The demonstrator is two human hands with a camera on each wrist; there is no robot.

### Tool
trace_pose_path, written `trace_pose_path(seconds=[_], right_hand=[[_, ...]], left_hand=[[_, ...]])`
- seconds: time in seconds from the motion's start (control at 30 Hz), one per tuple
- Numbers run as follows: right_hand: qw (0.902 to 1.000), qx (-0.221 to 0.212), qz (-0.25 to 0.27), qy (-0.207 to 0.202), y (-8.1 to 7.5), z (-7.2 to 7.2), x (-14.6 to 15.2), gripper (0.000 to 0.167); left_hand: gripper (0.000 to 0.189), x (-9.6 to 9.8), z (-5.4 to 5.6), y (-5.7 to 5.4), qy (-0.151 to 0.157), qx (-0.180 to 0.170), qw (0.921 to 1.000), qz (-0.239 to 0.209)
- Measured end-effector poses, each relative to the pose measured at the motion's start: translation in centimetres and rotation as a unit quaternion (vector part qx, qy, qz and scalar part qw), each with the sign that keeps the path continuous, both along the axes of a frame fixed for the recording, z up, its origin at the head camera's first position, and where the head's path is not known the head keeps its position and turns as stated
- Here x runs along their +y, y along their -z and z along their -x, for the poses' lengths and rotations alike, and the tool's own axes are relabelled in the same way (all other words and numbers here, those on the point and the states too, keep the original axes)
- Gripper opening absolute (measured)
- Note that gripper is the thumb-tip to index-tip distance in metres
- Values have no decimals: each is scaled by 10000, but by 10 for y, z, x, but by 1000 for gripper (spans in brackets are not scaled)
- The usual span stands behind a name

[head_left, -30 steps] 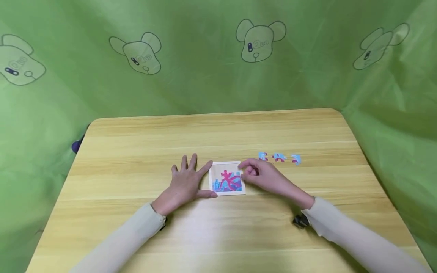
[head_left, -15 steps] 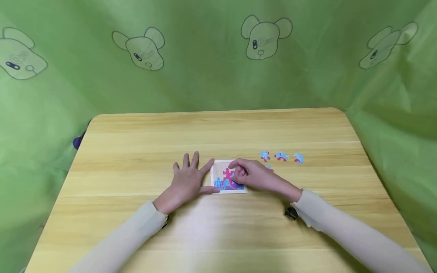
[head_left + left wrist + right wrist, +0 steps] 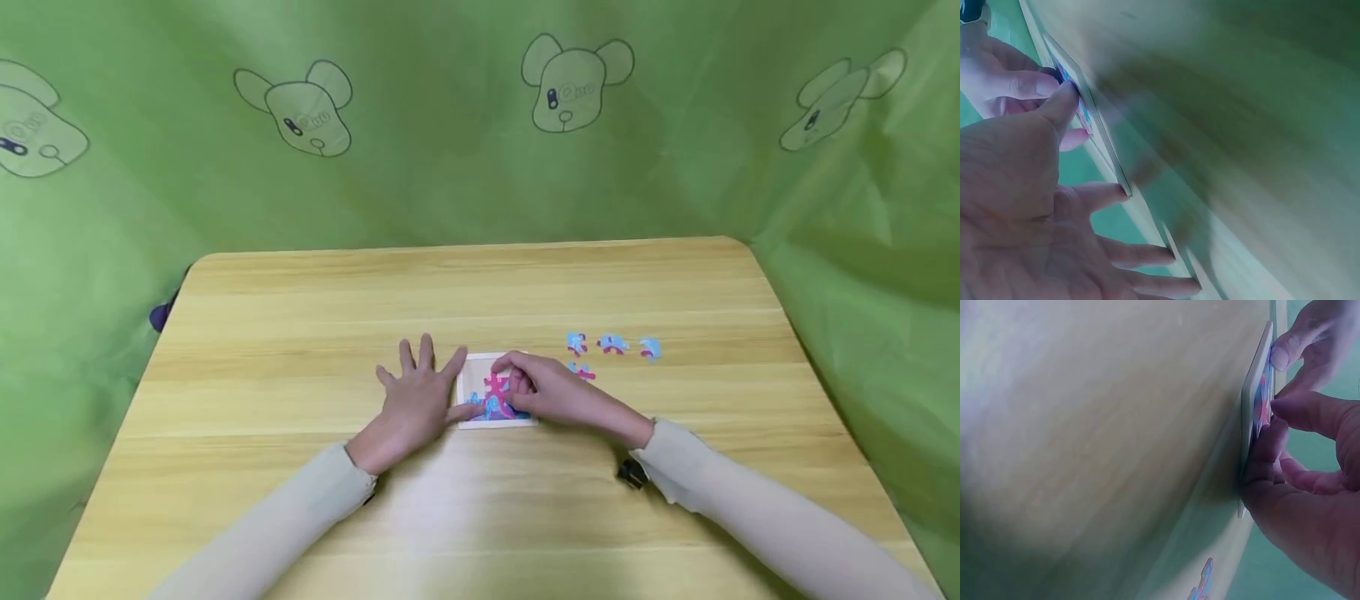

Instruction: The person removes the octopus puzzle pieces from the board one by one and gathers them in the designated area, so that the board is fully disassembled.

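A small square puzzle tray (image 3: 495, 424) with a pale border lies on the table, partly filled with pieces forming a pink octopus (image 3: 495, 387) on blue and purple. Its upper part shows bare wood. My left hand (image 3: 416, 404) spreads its straight fingers at the tray's left side, index fingertip at the upper corner and thumb across the lower left of the picture. Over the right part of the picture, my right hand (image 3: 558, 392) curls its fingers, thumb and index touching the pieces. Those fingers hide whether a piece is pinched between them.
Several loose puzzle pieces (image 3: 613, 344) lie on the table right of the tray, one of them (image 3: 582, 372) just behind the right hand. The wooden table (image 3: 315, 308) backs onto a green curtain (image 3: 450, 183) with mouse-like drawings.
My right hand has moved left from the tray's right edge onto the picture, uncovering a loose piece behind it. My left thumb has shifted up from the lower border onto the picture.
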State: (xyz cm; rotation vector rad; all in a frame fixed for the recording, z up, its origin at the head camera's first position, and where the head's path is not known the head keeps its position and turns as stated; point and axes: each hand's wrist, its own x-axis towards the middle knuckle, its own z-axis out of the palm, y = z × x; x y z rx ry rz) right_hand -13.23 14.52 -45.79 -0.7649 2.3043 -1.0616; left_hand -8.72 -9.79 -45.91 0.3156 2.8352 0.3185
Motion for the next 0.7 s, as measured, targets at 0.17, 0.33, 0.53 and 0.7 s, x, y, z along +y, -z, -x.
trace_pose_path(seconds=[0.17,0.33,0.53,0.7], right_hand=[[9999,-39,151,70,2,-1,2,39],[9998,-6,159,137,2,-2,-2,38],[9989,-96,181,420,-3,-3,-5,31],[9980,-11,229,596,-4,-5,-5,25]], left_hand=[[94,7,1,-2,-33,15,9998,207],[94,6,-1,-1,-66,45,9992,394],[93,3,-3,0,7,184,9991,374],[92,5,-3,2,70,213,9991,360]])
